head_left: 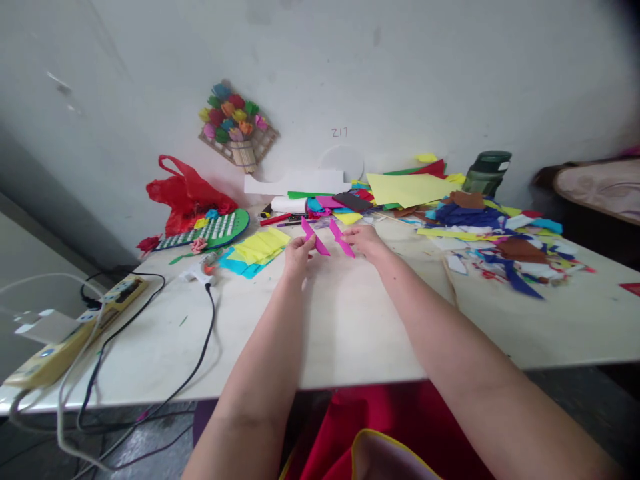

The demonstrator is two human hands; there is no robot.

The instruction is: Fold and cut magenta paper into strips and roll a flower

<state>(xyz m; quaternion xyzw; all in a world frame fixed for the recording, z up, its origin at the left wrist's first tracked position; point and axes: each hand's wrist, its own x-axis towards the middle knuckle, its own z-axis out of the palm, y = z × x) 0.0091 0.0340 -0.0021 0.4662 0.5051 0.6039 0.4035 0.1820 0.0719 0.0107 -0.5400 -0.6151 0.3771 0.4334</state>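
My left hand pinches a narrow magenta paper piece with slanted ends, held just above the table. A second, similar magenta paper strip is gripped in my right hand, a short gap to the right of the first. The two pieces lean the same way, roughly parallel. Left of my left hand lie yellow paper sheets on top of blue paper. A white glue gun with an orange tip rests farther left.
A power strip with cables runs along the left edge. Behind are a red plastic bag, a green woven piece and pens. Paper scraps heap at the right, near a dark green bottle. Paper flowers hang on the wall.
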